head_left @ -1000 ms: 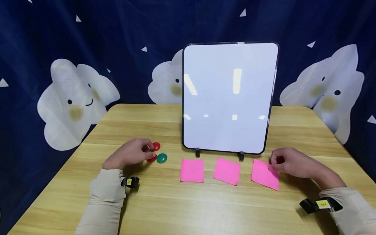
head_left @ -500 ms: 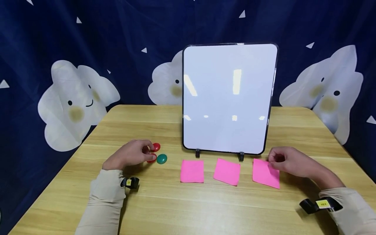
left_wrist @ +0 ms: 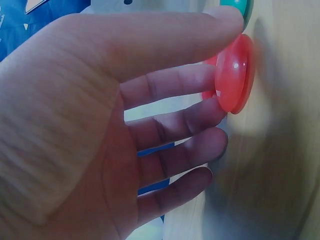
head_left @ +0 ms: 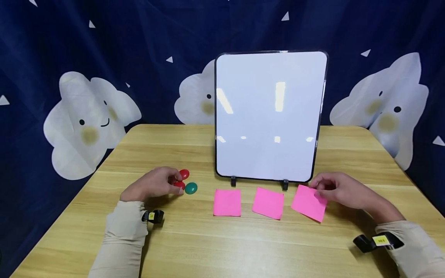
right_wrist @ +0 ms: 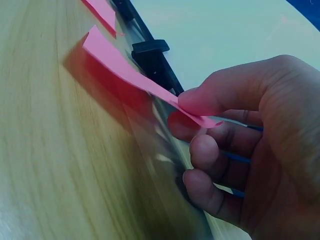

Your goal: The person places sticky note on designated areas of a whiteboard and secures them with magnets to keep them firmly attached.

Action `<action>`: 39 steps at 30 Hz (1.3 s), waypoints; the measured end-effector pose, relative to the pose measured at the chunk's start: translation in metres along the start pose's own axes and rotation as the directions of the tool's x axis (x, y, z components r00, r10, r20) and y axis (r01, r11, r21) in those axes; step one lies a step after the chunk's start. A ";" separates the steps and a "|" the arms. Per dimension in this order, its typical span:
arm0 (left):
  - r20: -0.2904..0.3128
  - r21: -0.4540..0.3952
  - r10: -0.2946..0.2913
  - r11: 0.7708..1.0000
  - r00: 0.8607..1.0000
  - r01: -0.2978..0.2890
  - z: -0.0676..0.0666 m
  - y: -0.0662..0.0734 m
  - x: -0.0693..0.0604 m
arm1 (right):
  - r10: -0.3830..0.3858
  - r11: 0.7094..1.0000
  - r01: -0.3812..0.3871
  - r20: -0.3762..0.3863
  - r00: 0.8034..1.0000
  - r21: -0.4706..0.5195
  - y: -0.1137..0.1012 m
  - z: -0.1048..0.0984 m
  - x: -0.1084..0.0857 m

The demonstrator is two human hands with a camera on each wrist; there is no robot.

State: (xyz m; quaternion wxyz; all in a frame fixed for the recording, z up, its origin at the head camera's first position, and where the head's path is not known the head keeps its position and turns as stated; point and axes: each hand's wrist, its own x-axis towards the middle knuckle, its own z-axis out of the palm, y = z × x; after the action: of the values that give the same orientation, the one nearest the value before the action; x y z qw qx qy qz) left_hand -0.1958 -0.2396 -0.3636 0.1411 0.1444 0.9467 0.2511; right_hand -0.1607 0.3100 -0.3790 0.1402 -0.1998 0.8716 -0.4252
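Note:
At the table's left, the left hand (head_left: 156, 183) has its thumb and fingertips on a red magnet (head_left: 179, 185). Another red magnet (head_left: 184, 174) lies just behind that one, and a green magnet (head_left: 191, 188) to its right. In the left wrist view the thumb and fingers stand around the red magnet (left_wrist: 231, 75). The right hand (head_left: 347, 193) pinches the upper right corner of the rightmost pink note (head_left: 309, 204). Seen from the right wrist, the note (right_wrist: 125, 72) is gripped between thumb and index finger, its far end raised off the wood.
A white board (head_left: 267, 116) in a black frame stands upright on small black feet (head_left: 285, 185) behind the notes. Two more pink notes, the left one (head_left: 227, 202) and the middle one (head_left: 268, 203), lie on the wooden table (head_left: 222, 247). A dark blue curtain (head_left: 156, 31) hangs behind.
The right hand has moved slightly left and back, and the right pink note has shifted left and turned with it. The left hand has stayed nearly in place at the red magnets.

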 end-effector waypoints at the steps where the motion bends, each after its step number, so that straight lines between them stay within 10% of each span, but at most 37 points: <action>1: 0.004 -0.002 -0.002 1.000 1.000 0.002 0.000 0.000 0.000 | -0.011 1.000 0.011 0.002 1.000 0.007 0.000 0.000 0.000; 12: 0.014 0.019 0.018 1.000 1.000 -0.018 0.001 -0.002 0.000 | -0.122 0.992 0.122 -0.001 0.992 0.020 -0.002 -0.001 -0.001; 39: 0.008 0.085 0.039 0.996 0.999 -0.040 0.003 -0.001 0.003 | -0.120 0.990 0.123 -0.057 0.991 0.061 -0.008 0.003 -0.003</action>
State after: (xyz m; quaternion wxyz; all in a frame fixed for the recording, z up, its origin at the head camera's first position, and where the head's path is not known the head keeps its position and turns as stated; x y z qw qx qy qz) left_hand -0.1980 -0.2382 -0.3675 0.1328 0.1698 0.9530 0.2127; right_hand -0.1551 0.3049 -0.3739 0.0970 -0.2365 0.8470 -0.4661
